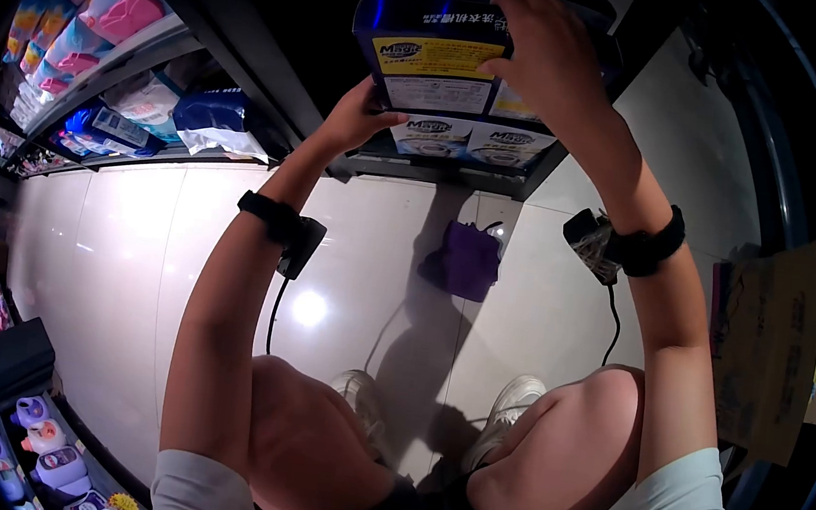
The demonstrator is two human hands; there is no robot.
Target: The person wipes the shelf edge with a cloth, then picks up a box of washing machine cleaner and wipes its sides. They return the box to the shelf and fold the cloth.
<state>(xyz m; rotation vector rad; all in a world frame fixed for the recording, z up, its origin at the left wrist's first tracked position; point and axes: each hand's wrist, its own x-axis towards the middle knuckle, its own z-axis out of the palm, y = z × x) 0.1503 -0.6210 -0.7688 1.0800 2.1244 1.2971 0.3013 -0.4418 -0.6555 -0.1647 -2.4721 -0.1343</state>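
A dark blue box with a yellow label [435,60] lies tilted at the top centre, on the shelf unit in front of me. My left hand [355,120] is at its lower left corner, with the thumb reaching toward the right and the other fingers partly hidden behind the box. Over the right part of the box rests my right hand [544,54], thumb and fingers spread apart on its top and front. Beneath them, white and blue boxes [429,137] of similar print stand side by side on the lowest shelf.
A purple cloth-like item [470,260] lies on the tiled floor. Shelves with packaged goods [122,11] run along the left, and bottles [60,465] stand at the lower left. An open cardboard box [765,346] is at the right. Straps with wired devices sit on both wrists.
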